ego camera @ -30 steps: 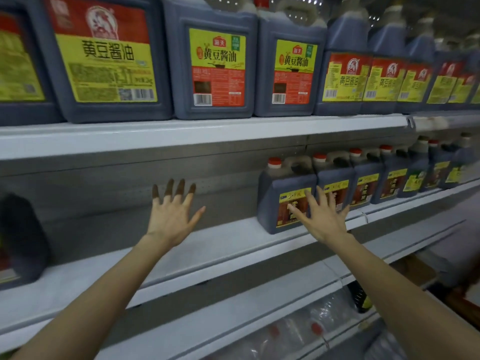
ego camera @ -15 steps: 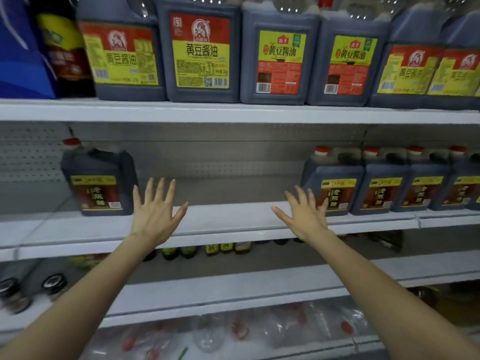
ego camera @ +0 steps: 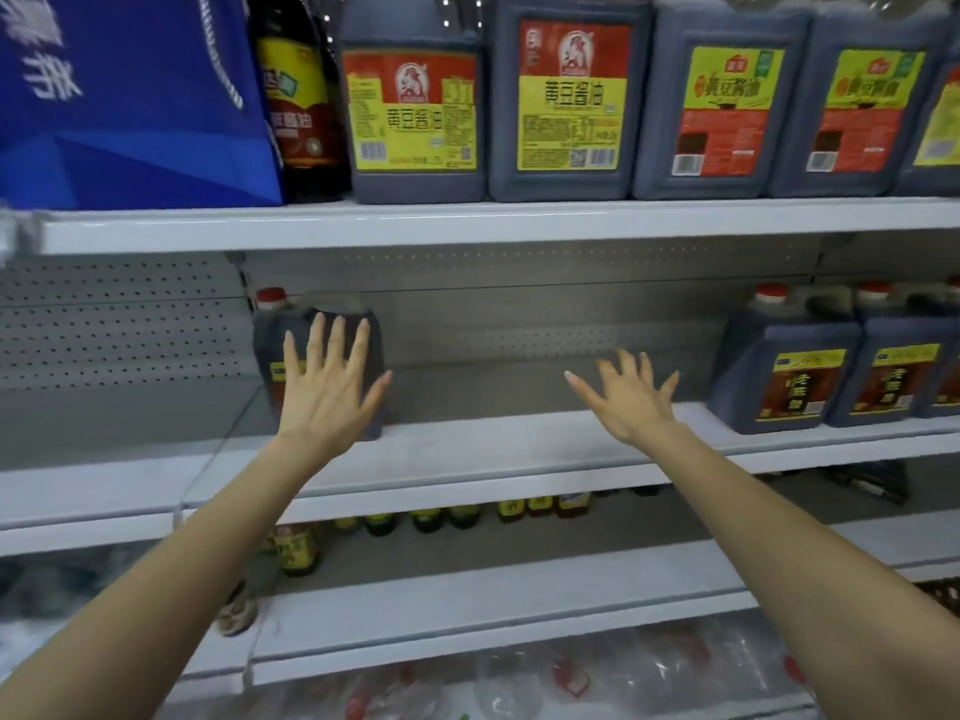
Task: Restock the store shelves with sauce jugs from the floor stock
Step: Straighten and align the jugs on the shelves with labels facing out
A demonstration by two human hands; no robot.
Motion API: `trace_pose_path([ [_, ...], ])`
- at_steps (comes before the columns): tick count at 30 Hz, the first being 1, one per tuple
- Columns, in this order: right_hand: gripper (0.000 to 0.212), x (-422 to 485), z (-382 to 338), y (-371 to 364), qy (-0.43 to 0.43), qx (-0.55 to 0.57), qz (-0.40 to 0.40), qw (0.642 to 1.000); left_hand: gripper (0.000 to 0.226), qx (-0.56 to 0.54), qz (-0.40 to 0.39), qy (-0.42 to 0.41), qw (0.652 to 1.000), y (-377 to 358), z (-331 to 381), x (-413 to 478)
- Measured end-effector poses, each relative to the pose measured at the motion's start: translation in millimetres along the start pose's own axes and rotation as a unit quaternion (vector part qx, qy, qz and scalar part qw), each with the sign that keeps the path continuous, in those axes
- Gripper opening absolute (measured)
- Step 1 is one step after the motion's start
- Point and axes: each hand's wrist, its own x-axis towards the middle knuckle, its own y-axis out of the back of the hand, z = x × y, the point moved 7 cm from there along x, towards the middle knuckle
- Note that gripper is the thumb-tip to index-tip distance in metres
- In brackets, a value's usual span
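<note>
A lone dark sauce jug [ego camera: 272, 350] with a red cap stands at the left of the white middle shelf [ego camera: 493, 444]. My left hand [ego camera: 327, 387] is spread flat in front of that jug, fingers straight, covering most of its label; contact cannot be told. My right hand [ego camera: 631, 397] hovers open over the bare stretch of the shelf, holding nothing. To the right stands a row of the same dark jugs [ego camera: 784, 366] with yellow and brown labels.
The top shelf [ego camera: 467, 223] carries large jugs [ego camera: 566, 96] with red and yellow labels, a dark bottle [ego camera: 298, 101] and a blue bag [ego camera: 130, 96]. Small bottles [ego camera: 431, 517] sit on the lower shelf. Clear wrapped goods [ego camera: 519, 683] lie at the bottom.
The view has swung left along the shelves. The lone jug at the left has come to lie behind my left hand. Both hands stay spread and empty.
</note>
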Motion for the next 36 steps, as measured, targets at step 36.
trace_pose_path([
  [36, 0.060, 96.1, -314.7, -47.0, 0.027, 0.540, -0.028, 0.841, 0.144, -0.539, -0.257, 0.113, 0.794, -137.9, -171.9, 110.1],
])
